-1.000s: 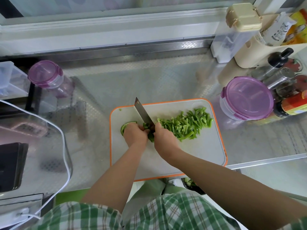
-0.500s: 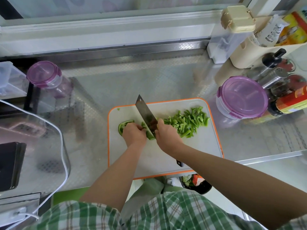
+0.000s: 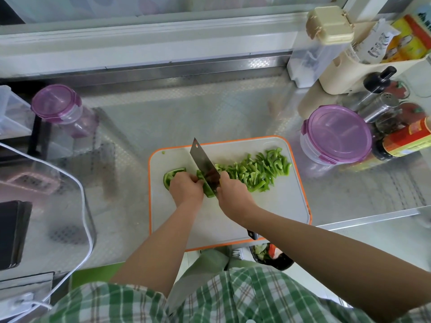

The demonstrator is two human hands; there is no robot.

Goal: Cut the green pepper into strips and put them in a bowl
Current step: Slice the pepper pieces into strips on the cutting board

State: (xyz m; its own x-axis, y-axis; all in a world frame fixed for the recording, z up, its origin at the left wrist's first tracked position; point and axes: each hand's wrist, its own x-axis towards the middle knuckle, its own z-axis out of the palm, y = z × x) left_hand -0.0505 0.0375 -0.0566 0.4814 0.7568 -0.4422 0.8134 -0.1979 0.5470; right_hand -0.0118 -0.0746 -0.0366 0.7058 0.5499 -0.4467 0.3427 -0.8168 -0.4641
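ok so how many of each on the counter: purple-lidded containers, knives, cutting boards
purple-lidded containers: 2
knife: 1
cutting board: 1
total: 4

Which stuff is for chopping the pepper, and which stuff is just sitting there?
For the job: knife, pepper piece, pepper strips, cutting board, left hand holding the piece, right hand gripping the knife.

Just sitting there: purple-lidded tub, purple-lidded jar, metal shaker, red-labelled bottle.
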